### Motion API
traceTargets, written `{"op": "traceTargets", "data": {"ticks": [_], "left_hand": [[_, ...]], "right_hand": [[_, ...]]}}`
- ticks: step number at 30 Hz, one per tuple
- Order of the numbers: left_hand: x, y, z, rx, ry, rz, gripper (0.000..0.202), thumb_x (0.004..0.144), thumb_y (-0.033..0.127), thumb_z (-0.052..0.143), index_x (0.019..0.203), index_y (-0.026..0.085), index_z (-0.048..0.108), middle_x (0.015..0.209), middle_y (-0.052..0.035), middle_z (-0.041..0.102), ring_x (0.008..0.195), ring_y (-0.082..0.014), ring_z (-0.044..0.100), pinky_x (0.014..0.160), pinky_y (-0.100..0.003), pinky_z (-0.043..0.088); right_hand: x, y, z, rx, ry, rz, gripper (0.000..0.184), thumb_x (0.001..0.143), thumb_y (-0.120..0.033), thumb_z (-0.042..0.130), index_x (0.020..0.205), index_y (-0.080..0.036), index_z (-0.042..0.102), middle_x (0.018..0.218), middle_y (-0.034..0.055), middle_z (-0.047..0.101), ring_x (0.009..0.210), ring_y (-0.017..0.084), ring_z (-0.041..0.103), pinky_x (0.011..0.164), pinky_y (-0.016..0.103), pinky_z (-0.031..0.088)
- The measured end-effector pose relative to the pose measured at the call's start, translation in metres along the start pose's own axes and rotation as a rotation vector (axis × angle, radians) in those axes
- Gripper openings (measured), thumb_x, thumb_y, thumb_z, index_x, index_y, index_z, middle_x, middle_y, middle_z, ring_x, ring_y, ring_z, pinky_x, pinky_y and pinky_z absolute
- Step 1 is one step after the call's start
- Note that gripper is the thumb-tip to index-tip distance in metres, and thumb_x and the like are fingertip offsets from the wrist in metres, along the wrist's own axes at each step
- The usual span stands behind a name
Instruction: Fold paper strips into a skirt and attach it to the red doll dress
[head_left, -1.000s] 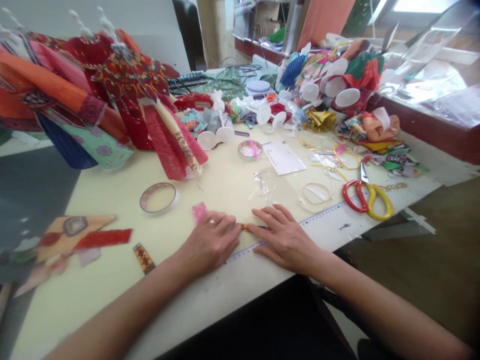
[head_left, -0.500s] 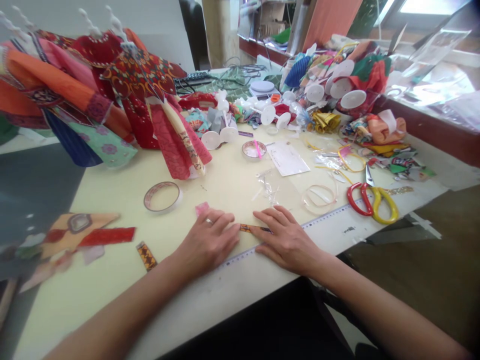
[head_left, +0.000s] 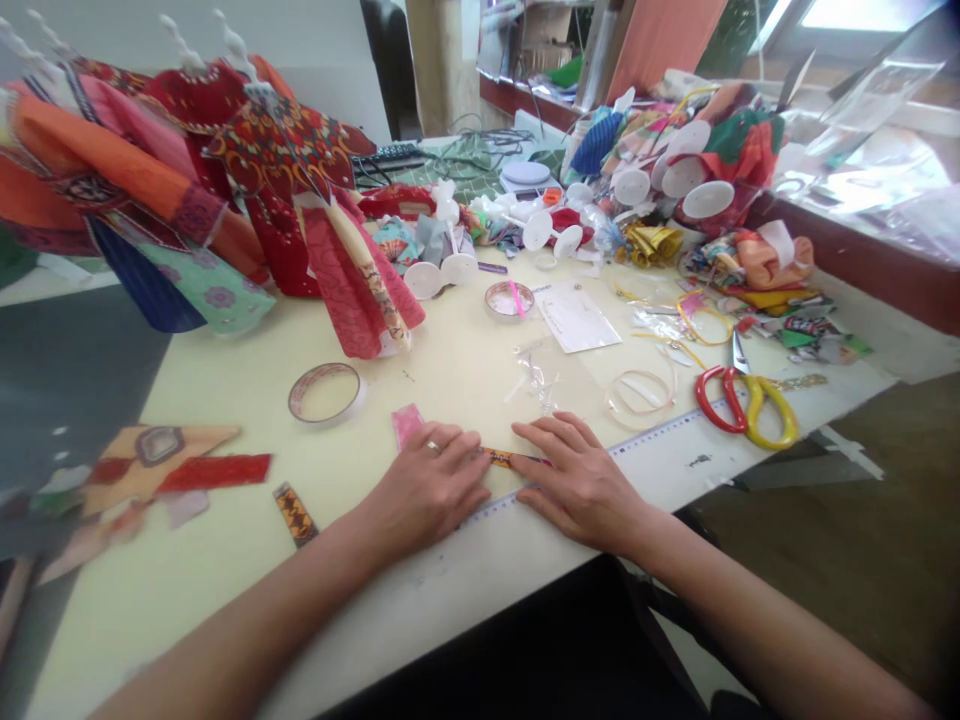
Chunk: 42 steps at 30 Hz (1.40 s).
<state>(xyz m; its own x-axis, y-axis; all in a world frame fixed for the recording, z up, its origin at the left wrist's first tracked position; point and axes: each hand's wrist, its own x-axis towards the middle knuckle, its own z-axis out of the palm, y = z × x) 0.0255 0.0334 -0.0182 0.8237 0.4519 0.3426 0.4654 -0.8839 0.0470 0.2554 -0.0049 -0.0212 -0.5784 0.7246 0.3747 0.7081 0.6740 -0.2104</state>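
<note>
though tiny, ruler markings [head_left: 660, 441] unreadable

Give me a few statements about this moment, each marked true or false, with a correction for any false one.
The left hand wears a silver-coloured ring: true.
A narrow orange patterned strip lies between the fingertips of both hands: true.
The right hand grips scissors: false; the red-and-yellow-handled scissors lie on the pale yellow tabletop.
A clear tape roll stands on edge: false; the clear tape roll lies flat.
</note>
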Motion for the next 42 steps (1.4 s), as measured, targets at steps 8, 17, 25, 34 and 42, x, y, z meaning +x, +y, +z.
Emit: {"op": "traceTargets", "data": {"ticks": [8,17,25,34,42], "left_hand": [[-0.001,0.0,-0.006,0.018,0.13,0.014,0.025,0.085,0.024,0.054,0.107,0.012,0.057,0.103,-0.0114,0.063,0.093,-0.0247,0.053,0.084,-0.041,0.042],[0.0,0.011,0.002,-0.044,-0.004,0.142,0.043,0.089,0.039,0.048,0.118,0.008,0.053,0.117,-0.0151,0.062,0.112,-0.0274,0.054,0.101,-0.046,0.036],[-0.004,-0.019,-0.012,0.121,0.12,-0.052,0.032,0.085,0.028,0.055,0.114,0.014,0.055,0.117,-0.0134,0.062,0.121,-0.0318,0.046,0.106,-0.058,0.024],[-0.01,-0.033,-0.03,0.128,0.163,-0.05,0.006,0.085,0.019,0.053,0.083,0.017,0.059,0.077,-0.0025,0.066,0.08,-0.0183,0.059,0.095,-0.046,0.039],[-0.023,-0.047,-0.055,0.079,0.073,-0.192,0.013,0.086,0.022,0.052,0.091,0.018,0.063,0.08,-0.0033,0.068,0.077,-0.0195,0.061,0.086,-0.042,0.044]], "right_hand": [[-0.004,0.001,-0.004,0.063,0.116,0.018,0.023,0.086,-0.023,0.054,0.106,-0.013,0.06,0.118,0.0126,0.057,0.108,0.024,0.049,0.101,0.049,0.036],[-0.027,0.001,-0.014,0.081,0.128,0.044,0.023,0.084,-0.015,0.055,0.107,-0.015,0.06,0.109,0.0095,0.061,0.103,0.023,0.052,0.099,0.048,0.038],[-0.029,0.0,-0.01,0.07,0.136,0.053,0.02,0.085,-0.016,0.053,0.103,-0.016,0.061,0.11,0.0094,0.061,0.102,0.023,0.054,0.098,0.049,0.039],[0.001,-0.007,-0.014,0.062,-0.007,-0.021,0.019,0.089,-0.02,0.048,0.105,-0.015,0.058,0.114,0.0084,0.059,0.108,0.023,0.047,0.103,0.047,0.031],[0.06,-0.001,-0.002,-0.039,-0.16,-0.133,0.023,0.092,-0.021,0.044,0.11,-0.015,0.058,0.105,0.0075,0.062,0.101,0.021,0.048,0.098,0.043,0.033]]}}
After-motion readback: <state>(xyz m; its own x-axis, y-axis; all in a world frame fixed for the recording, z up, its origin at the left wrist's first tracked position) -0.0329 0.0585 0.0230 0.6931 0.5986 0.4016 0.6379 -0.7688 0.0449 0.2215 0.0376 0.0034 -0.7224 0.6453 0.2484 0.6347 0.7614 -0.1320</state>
